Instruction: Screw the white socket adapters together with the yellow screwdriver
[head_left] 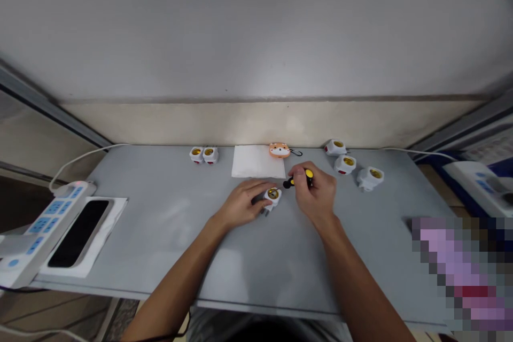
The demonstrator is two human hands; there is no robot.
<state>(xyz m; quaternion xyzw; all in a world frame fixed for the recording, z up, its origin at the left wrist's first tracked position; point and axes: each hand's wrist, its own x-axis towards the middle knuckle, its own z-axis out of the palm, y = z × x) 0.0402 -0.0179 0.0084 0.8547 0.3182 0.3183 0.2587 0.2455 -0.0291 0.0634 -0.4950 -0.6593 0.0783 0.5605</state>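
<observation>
Near the middle of the grey table, my left hand (245, 204) grips a white plug-in lamp socket (273, 199) from its left side. The socket's brass-coloured opening faces up and toward the right, and its plug prongs point toward me. Closed around the handle of a black and yellow screwdriver (298, 178) is my right hand (316, 192). Its shaft runs left and down into the socket's mouth; the tip inside is too small to make out.
Two lamp sockets (203, 155) stand at the back left, three more (345, 163) at the back right. Behind my hands lie a white paper (252, 163) and an orange animal-face case (279, 150). A power strip (52, 224) and phone (80, 234) occupy the left; a pixelated purple shape (452, 262) the right.
</observation>
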